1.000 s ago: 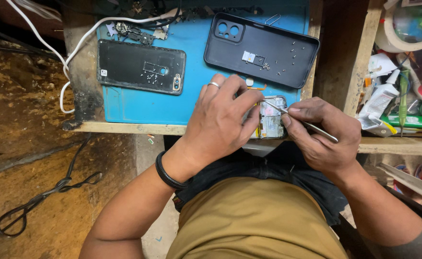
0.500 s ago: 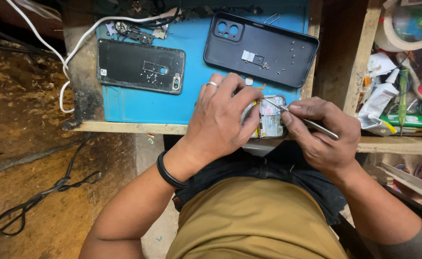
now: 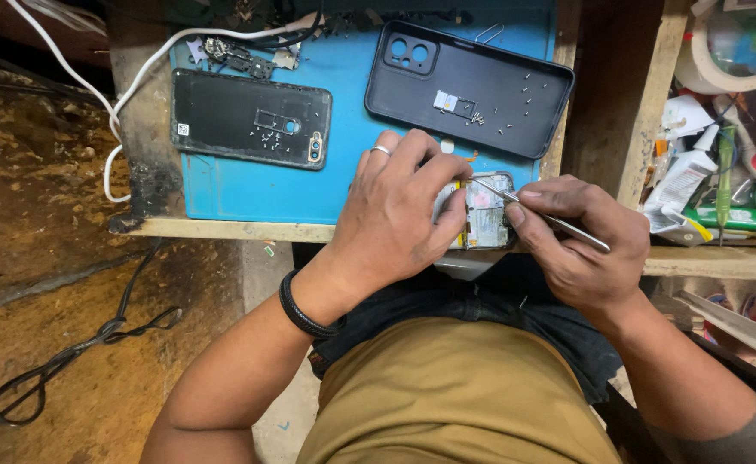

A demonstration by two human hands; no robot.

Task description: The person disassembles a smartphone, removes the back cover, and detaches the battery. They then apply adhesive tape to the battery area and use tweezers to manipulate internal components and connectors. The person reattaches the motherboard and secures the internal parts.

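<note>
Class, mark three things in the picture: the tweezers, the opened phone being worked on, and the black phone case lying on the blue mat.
tweezers [image 3: 558, 222], head view, on the metal shaft.
opened phone [image 3: 487, 210], head view, on its exposed inside.
black phone case [image 3: 489, 94], head view, on its inner face.

opened phone [image 3: 488, 210]: 1 | back cover [image 3: 249, 118]: 1 | black case [image 3: 468, 86]: 1 | tweezers [image 3: 541, 215]: 1 | blue mat [image 3: 352, 176]: 1 | white cable [image 3: 137, 82]: 1

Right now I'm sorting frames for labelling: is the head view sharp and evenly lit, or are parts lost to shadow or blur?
Head view: sharp and well lit on the blue mat, both hands and the open phone; the tweezers show a slight glint; the top edge and lower right corner fall into shadow; no motion blur.
</note>
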